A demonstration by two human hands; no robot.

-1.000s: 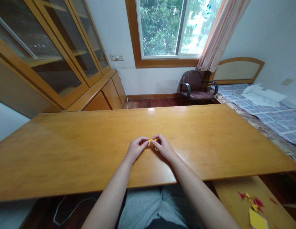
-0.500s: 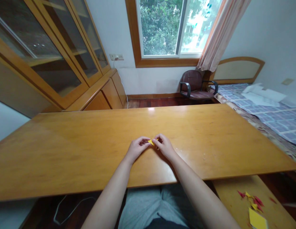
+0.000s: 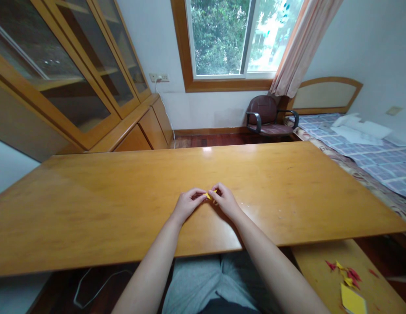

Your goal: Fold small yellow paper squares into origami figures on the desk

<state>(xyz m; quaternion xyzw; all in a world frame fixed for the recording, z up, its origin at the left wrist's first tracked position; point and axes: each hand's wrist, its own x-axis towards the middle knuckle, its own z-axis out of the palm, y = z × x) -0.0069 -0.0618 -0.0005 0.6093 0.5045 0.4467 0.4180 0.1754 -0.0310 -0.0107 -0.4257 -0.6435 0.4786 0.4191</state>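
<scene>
Between my two hands is a small folded piece of yellow paper [image 3: 208,196], held just above the wooden table [image 3: 124,209]. My left hand [image 3: 190,201] pinches its left end between thumb and fingers. On the other side, my right hand [image 3: 223,197] grips the right end, with its thumb over the near face. Fingers cover most of the paper, so its full shape is hidden.
Lower right, a lower wooden surface [image 3: 317,266] bears a stack of yellow paper squares [image 3: 353,299] and several red and yellow folded paper pieces [image 3: 352,274]. Beyond the table stand a chair [image 3: 264,115], a bed [image 3: 363,135] and a glass-door cabinet [image 3: 81,83].
The yellow paper has turned slightly between my fingers, and a pointed part came into sight, now partly covered again. Both hands stay nearly in place.
</scene>
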